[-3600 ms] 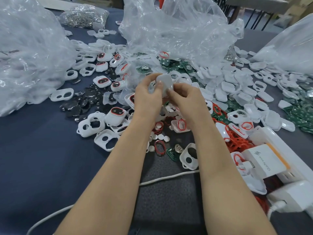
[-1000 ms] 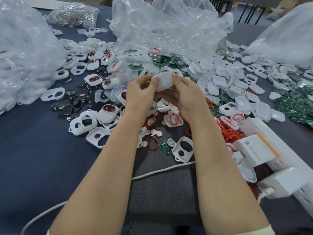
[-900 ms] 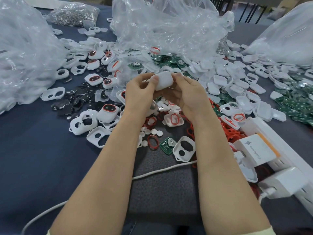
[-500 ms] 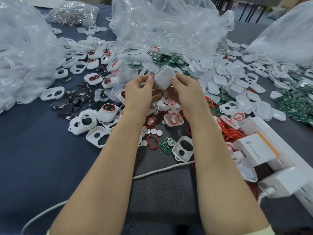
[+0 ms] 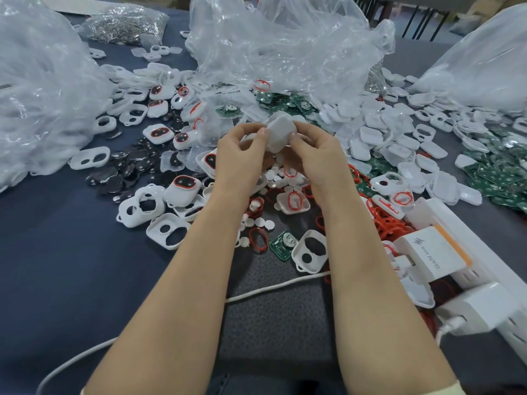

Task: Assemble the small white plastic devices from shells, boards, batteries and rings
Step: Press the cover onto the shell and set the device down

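Note:
A small white plastic device [image 5: 279, 133] is pinched between both hands above the middle of the table, its smooth back facing me. My left hand [image 5: 241, 158] grips its left edge with thumb and fingertips. My right hand [image 5: 316, 158] holds its right side. Below lie loose parts: a green board [image 5: 282, 243], a red ring [image 5: 258, 239], a white shell with two holes [image 5: 310, 255], small white discs [image 5: 268, 223] and dark round batteries [image 5: 125, 169]. Finished devices with red-ringed windows [image 5: 182, 189] sit to the left.
Clear plastic bags stand at the left [image 5: 42, 89], back centre [image 5: 285, 44] and right [image 5: 484, 67]. A white power strip with chargers [image 5: 445, 258] lies at the right. A white cable [image 5: 273, 289] crosses under my forearms. White shells [image 5: 379, 138] cover the right half.
The device has been turned in my fingers, from lying flat between the thumbs to tilted up on edge. Both hands stay in the same place.

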`<action>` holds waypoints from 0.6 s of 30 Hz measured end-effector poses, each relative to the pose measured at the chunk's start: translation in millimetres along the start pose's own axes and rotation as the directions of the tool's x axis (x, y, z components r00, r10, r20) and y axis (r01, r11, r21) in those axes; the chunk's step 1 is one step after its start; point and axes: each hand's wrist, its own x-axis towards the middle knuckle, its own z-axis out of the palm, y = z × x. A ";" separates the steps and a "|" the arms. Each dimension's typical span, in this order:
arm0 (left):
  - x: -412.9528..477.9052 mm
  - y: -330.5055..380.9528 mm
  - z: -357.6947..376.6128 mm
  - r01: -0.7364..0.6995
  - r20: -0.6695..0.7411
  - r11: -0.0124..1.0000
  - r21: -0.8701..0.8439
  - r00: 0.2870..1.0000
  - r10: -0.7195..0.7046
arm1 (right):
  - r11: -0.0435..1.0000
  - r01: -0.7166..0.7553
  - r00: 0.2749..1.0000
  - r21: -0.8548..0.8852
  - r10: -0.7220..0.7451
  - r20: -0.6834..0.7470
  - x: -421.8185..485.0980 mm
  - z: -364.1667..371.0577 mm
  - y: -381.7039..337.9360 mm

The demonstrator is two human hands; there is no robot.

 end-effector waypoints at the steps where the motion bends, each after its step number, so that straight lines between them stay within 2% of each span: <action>1: -0.5 -0.6 0.2 -0.035 0.006 0.999 0.034 0.999 0.035 | 0.999 0.026 1.000 -0.023 -0.026 0.008 -1.0 0.5 -0.2; 3: -1.0 -2.3 1.1 -0.142 0.012 0.977 0.157 0.990 0.141 | 0.986 0.101 0.995 -0.136 -0.100 0.012 -2.7 2.1 -0.7; 6: -1.4 -3.5 1.7 -0.297 0.013 0.880 0.370 0.949 0.315 | 0.920 0.215 0.976 -0.329 -0.217 0.031 -4.7 6.2 -0.5; 9: -0.7 -3.8 2.1 -0.372 0.009 0.816 0.444 0.912 0.411 | 0.888 0.256 0.964 -0.382 -0.265 0.028 -6.3 9.2 -1.8; 11: -0.7 -2.8 2.1 -0.370 -0.001 0.828 0.423 0.913 0.408 | 0.890 0.256 0.963 -0.376 -0.270 0.017 -6.6 8.6 -3.1; 15: 1.2 -2.4 2.1 -0.301 0.027 0.887 0.350 0.950 0.312 | 0.905 0.219 0.974 -0.364 -0.228 0.020 -6.9 6.1 -2.6; 18: 2.3 -2.6 1.8 -0.263 0.032 0.889 0.375 0.962 0.271 | 0.912 0.191 0.980 -0.364 -0.198 0.020 -6.1 4.8 -1.9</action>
